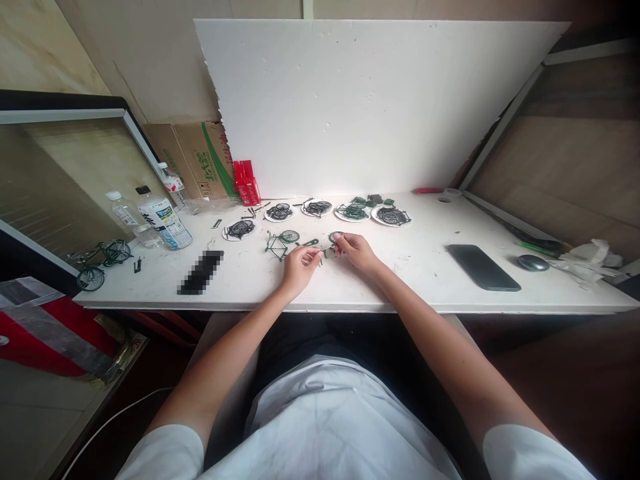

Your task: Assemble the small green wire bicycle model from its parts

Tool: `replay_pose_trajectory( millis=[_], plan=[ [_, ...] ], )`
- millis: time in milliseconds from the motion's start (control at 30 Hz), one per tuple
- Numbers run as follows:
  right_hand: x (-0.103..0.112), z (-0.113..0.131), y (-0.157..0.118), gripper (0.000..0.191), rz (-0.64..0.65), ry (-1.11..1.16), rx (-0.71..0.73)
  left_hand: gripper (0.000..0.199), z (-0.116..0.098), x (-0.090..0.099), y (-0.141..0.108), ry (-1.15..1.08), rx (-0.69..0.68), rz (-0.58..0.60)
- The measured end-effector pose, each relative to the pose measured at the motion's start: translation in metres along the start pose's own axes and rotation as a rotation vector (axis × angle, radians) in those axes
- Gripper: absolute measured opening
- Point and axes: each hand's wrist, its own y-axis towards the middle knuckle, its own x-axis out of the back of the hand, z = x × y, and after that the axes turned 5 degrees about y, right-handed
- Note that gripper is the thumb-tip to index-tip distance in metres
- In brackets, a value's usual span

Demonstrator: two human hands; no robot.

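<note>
My left hand [301,268] and my right hand [356,251] are close together over the middle of the white table [345,290], fingers pinched. A thin, light-coloured piece [327,248] spans the gap between their fingertips; what it is cannot be made out. Beside my right fingertips shows part of a small dark wheel [334,236]. Just beyond my left hand lies a green miniature bicycle frame [276,247] with a wheel [290,237] at its upper right. A small green part [311,243] lies between the frame and my right hand.
White plates of small dark and green parts [240,230] [353,212] line the back. Bottles [167,223], a finished-looking miniature bicycle [105,261] and a pixelated dark object [201,272] are left. A black phone-like slab [483,267] and a mouse [533,263] are right.
</note>
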Motion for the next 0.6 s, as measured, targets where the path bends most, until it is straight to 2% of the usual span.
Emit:
replay_pose_trajectory(
  millis=[167, 400, 600],
  plan=[
    [0.0000, -0.0003, -0.0011, 0.063, 0.054, 0.004, 0.020, 0.021, 0.0005, -0.0004, -0.0003, 0.001, 0.004, -0.001],
    [-0.0004, 0.0036, -0.0028, 0.045, 0.115, 0.125, 0.039, 0.020, 0.0015, -0.0008, -0.0001, 0.019, 0.003, -0.011],
    [0.0005, 0.0055, -0.0026, 0.043, 0.130, 0.170, 0.031, 0.020, 0.0005, 0.0003, 0.0002, 0.027, -0.013, -0.009]
  ],
)
